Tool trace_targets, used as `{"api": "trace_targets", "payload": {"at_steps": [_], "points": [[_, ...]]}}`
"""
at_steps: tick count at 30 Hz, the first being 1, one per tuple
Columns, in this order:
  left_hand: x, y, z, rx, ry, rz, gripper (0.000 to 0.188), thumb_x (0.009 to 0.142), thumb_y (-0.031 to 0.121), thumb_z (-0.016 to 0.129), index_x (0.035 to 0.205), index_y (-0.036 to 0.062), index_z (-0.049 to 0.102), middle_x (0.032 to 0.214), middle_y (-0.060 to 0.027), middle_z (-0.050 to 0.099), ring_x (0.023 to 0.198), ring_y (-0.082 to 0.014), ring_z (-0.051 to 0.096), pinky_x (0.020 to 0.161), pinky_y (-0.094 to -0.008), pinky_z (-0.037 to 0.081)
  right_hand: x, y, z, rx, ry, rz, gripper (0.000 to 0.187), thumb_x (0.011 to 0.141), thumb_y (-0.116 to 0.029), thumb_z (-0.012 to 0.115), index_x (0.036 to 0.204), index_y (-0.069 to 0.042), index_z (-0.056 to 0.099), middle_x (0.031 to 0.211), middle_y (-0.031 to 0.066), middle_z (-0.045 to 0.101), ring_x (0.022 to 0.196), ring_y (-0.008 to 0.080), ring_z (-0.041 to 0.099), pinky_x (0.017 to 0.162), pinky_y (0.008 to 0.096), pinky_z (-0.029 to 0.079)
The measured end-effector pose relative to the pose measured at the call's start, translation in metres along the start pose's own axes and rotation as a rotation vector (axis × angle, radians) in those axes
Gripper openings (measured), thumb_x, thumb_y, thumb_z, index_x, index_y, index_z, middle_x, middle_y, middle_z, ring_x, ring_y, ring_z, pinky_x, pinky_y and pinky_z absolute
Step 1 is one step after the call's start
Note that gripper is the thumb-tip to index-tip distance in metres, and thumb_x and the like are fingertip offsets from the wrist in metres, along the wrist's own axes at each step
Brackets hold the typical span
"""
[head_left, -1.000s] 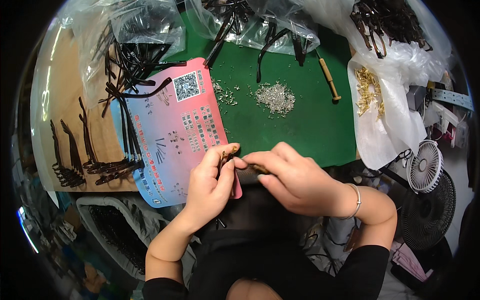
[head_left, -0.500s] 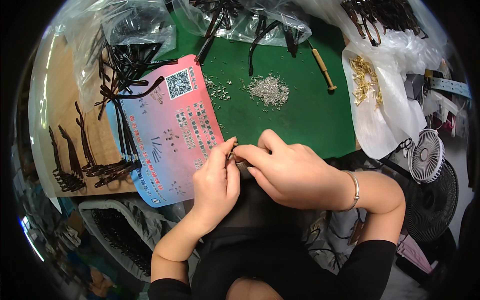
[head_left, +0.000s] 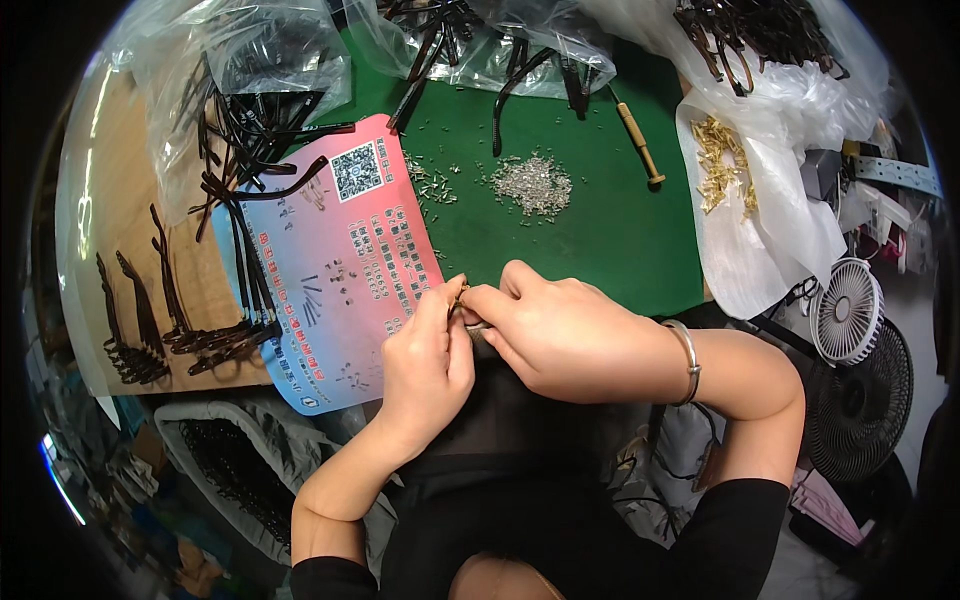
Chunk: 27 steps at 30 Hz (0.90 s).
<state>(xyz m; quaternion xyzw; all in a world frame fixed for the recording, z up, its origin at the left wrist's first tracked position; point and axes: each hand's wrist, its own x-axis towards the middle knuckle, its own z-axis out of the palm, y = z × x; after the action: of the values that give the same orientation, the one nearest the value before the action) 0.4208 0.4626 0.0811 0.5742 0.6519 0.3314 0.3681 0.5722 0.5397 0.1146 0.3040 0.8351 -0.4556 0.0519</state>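
Observation:
My left hand (head_left: 428,355) and my right hand (head_left: 545,335) meet at the near edge of the green mat. Between their fingertips is a small dark piece with a gold glint (head_left: 458,299); fingers cover most of it, so its kind is unclear. The left thumb and fingers are pinched on it. My right thumb and forefinger close on the same spot, the other fingers curled. Beyond the hands lies a pile of tiny silver screws (head_left: 535,186), with a looser scatter of them to its left. A brass-coloured screwdriver (head_left: 637,140) rests at the mat's far right.
Dark eyeglass temples (head_left: 240,190) lie on a pink and blue printed sheet (head_left: 400,240), with more at left. Plastic bags (head_left: 285,45) line the back. At right are gold metal parts (head_left: 722,160) on white wrapping, dark eyeglass frames (head_left: 760,40) and a small white fan (head_left: 847,312).
Both hands stay together at the piece and have shifted slightly left. My right wrist and fingers have turned a little; the view has moved slightly. Nothing is let go.

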Motion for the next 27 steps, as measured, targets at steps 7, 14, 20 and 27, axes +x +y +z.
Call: {"api": "trace_targets", "payload": {"at_steps": [7, 14, 20, 27], "points": [[0.003, 0.002, -0.001, -0.003, -0.001, 0.004, 0.027, 0.083, -0.005, 0.052, 0.109, -0.0031, 0.055, 0.086, -0.02, 0.065, 0.075, -0.0286, 0.067, 0.065, -0.0332, 0.052, -0.012, -0.015, 0.008, -0.324, 0.161, -0.022, 0.04, 0.073, -0.004, 0.059, 0.109, 0.008, 0.048, 0.087, 0.02, 0.052, 0.057, 0.03, 0.062, 0.05, 0.0354, 0.052], [0.006, -0.007, -0.02, -0.502, -0.149, -0.246, 0.034, 0.092, 0.001, 0.044, 0.126, -0.0016, 0.043, 0.092, -0.0119, 0.065, 0.061, -0.0106, 0.056, 0.059, -0.0224, 0.047, -0.029, -0.016, -0.007, -0.202, 0.27, -0.018, 0.037, 0.08, -0.01, 0.057, 0.114, 0.0, 0.049, 0.085, 0.0173, 0.051, 0.055, 0.0285, 0.062, 0.047, 0.0357, 0.051], [0.012, 0.002, -0.028, -0.833, -0.107, -0.274, 0.043, 0.093, 0.002, 0.043, 0.136, 0.0068, 0.038, 0.09, -0.0124, 0.064, 0.048, -0.0034, 0.043, 0.043, -0.0164, 0.037, -0.021, 0.018, 0.005, -0.079, 0.35, 0.061, 0.036, 0.087, -0.016, 0.055, 0.119, -0.003, 0.046, 0.092, 0.0161, 0.048, 0.071, 0.0318, 0.06, 0.061, 0.0397, 0.051], [0.023, -0.026, -0.041, -0.744, -0.219, -0.305, 0.024, 0.093, 0.004, 0.044, 0.114, -0.002, 0.055, 0.104, -0.0122, 0.065, 0.065, -0.0097, 0.06, 0.058, -0.0209, 0.049, -0.024, 0.026, 0.001, 0.009, 0.312, 0.061, 0.035, 0.089, -0.02, 0.053, 0.119, -0.003, 0.045, 0.095, 0.0181, 0.05, 0.074, 0.0356, 0.06, 0.065, 0.0414, 0.051]]}}
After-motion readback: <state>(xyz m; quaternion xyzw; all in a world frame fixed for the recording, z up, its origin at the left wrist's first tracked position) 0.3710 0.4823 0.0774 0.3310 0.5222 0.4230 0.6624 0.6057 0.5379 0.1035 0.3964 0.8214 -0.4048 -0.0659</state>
